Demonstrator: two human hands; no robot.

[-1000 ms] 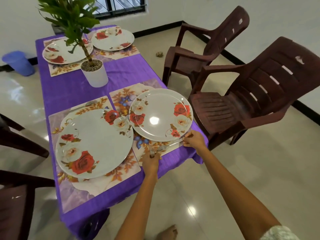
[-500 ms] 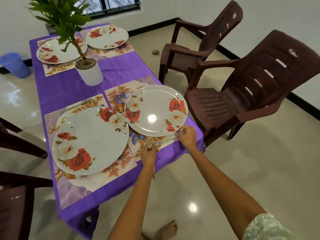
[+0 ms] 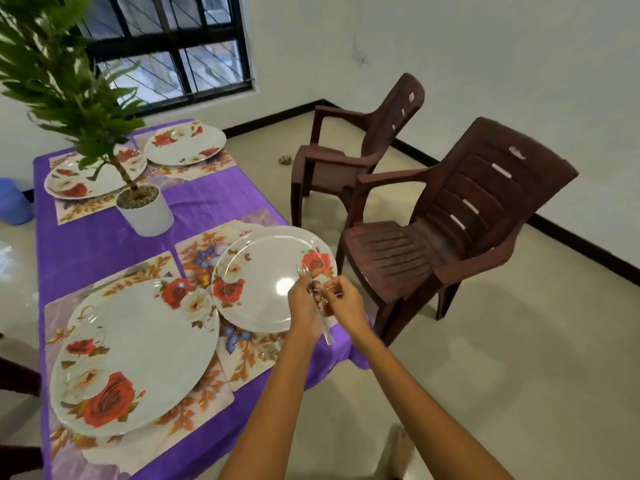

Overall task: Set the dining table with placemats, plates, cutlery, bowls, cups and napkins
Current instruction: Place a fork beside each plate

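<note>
Four white rose-patterned plates sit on floral placemats on a purple-clothed table (image 3: 207,199). Over the near right plate (image 3: 263,282), my left hand (image 3: 303,306) grips a clear-handled fork (image 3: 317,306), tines pointing away, handle sticking out below the hand. My right hand (image 3: 341,299) is close beside it, fingers curled and pinching what looks like another piece of cutlery, mostly hidden between the hands. The near left plate (image 3: 135,355) is larger and lies on its own placemat (image 3: 152,441). Two more plates (image 3: 183,143) stand at the far end.
A potted plant in a white pot (image 3: 145,209) stands mid-table. Two brown plastic chairs (image 3: 450,230) are to the right of the table, the nearer one close to the table corner. A blue bin (image 3: 14,202) is on the floor at far left.
Both hands have lifted from the placemat at the table's front edge up over the near right plate, bringing the cutlery with them. The camera has tilted up and closer.
</note>
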